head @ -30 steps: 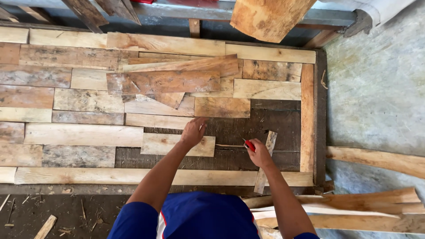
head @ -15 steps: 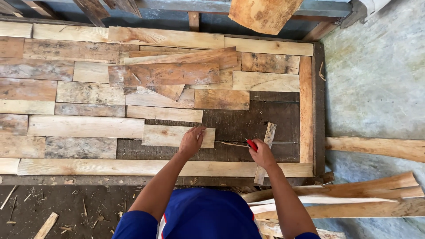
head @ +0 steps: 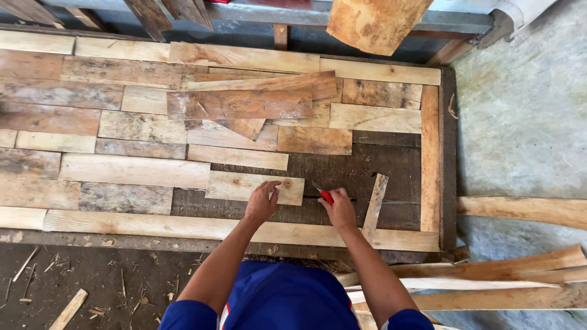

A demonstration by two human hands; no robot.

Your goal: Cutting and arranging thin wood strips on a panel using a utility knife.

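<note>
A short pale wood piece (head: 235, 185) lies on a dark backing board (head: 361, 165). My left hand (head: 262, 201) presses flat on its right end. My right hand (head: 338, 208) is closed around a red-handled tool (head: 324, 195), whose tip points at the right end of that piece. A narrow wood strip (head: 374, 205) lies slanted just right of my right hand, apart from it. A long pale plank (head: 153, 225) runs along the front edge under my forearms.
Many planks of mixed tones (head: 122, 122) cover the left and back of the panel. A vertical plank (head: 430, 153) edges the right side. Loose boards (head: 513, 287) lie on the concrete floor at right. A slab (head: 373, 21) leans at the back.
The view has shifted a little. Both hands have stayed at the short pale piece, the left pressing on it and the right keeping the red-handled tool at its end.
</note>
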